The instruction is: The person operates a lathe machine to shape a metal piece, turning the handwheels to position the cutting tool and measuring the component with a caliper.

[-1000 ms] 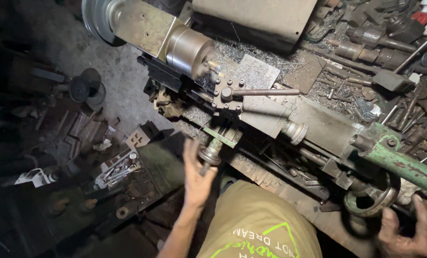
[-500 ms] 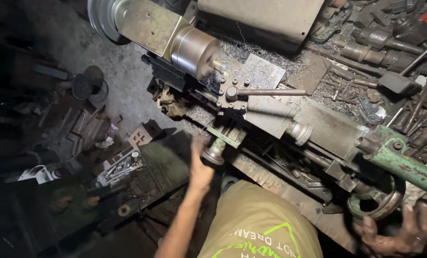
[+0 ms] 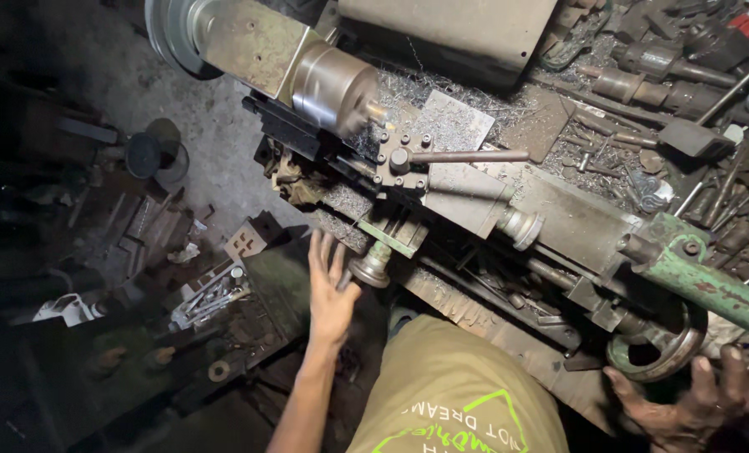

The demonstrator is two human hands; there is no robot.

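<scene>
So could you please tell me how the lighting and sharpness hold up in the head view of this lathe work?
In the head view, light falls on the lathe chuck and bed; the floor at left sinks into deep shadow. The left hand by the small handwheel is sharp; the right hand near the large handwheel is dim and slightly smeared.

A small round metal handwheel (image 3: pixel 371 267) juts from the grimy lathe (image 3: pixel 559 218) carriage's front.

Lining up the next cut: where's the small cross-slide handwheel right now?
In the head view, the small handwheel sits centre-frame on the lathe's near side, below the tool post, with the left hand against its left edge.
</scene>
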